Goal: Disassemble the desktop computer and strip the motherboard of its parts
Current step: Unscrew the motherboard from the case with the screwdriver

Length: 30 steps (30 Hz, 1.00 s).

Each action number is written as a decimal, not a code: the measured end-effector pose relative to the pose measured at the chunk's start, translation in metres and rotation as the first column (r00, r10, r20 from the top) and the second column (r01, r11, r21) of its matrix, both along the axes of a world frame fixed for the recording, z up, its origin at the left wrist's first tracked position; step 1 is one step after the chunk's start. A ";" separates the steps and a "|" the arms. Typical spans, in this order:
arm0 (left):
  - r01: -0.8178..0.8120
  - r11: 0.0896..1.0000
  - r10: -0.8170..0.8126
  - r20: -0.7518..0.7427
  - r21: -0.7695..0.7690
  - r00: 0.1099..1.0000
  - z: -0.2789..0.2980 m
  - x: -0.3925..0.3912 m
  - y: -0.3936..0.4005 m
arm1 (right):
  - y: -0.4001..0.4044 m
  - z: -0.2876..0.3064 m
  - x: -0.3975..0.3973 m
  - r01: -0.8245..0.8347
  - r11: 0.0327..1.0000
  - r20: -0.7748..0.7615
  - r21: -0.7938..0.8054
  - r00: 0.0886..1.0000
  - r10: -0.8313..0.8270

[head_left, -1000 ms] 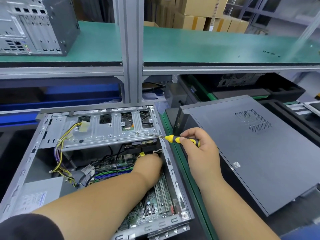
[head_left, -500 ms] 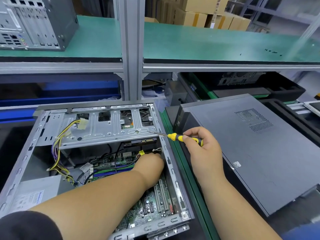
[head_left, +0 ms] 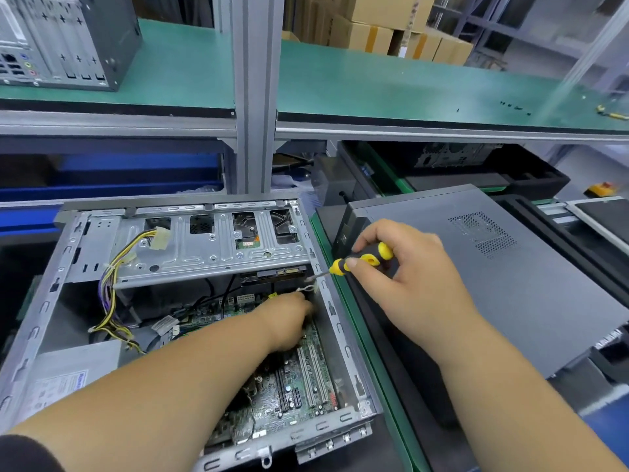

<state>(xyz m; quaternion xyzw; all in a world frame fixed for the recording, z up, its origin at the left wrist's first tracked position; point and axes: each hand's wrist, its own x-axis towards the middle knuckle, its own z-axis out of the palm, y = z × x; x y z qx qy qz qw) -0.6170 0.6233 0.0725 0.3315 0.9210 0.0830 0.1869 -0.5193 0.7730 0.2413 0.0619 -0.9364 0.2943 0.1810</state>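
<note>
- Opened grey steel desktop computer case (head_left: 190, 301) lies on its side at lower left, green motherboard (head_left: 299, 390) exposed inside.
- Left hand (head_left: 286, 321) reaches down onto the board near the case's right wall; its fingers are hidden, so the grip cannot be told.
- Right hand (head_left: 401, 277) pinches a yellow-and-black-handled screwdriver (head_left: 360, 260), tip at the case's right rim.
- Closed grey computer tower (head_left: 510, 294) lies just right.

I'm looking at an electronics teardown workshop: green-matted tabletop (head_left: 391, 86) on aluminium framing (head_left: 253, 97), opened PC case (head_left: 343, 342), another tower (head_left: 64, 39) on the shelf, stacked cardboard boxes (head_left: 374, 32) behind, loose screws (head_left: 514, 105).
</note>
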 end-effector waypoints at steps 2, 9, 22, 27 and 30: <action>0.043 0.999 -0.042 0.055 -0.026 0.998 0.001 -0.004 -0.003 | -0.007 0.008 0.000 -0.038 0.984 -0.007 0.174 0.999 0.040; 0.072 0.995 -0.064 0.114 -0.069 0.991 0.004 -0.009 -0.003 | -0.031 0.003 -0.013 -0.251 0.790 0.218 0.559 0.964 0.153; 0.069 0.992 -0.051 0.171 -0.104 0.984 0.010 -0.011 -0.007 | -0.054 -0.037 -0.053 -0.374 0.424 0.354 0.825 0.926 0.128; 0.077 0.990 -0.059 0.154 -0.115 0.986 0.014 -0.012 -0.005 | -0.054 -0.045 -0.058 -0.358 0.438 0.349 0.825 0.931 0.104; 0.073 0.988 -0.051 0.160 -0.134 0.986 0.016 -0.012 -0.004 | -0.052 -0.046 -0.060 -0.357 0.452 0.352 0.818 0.931 0.097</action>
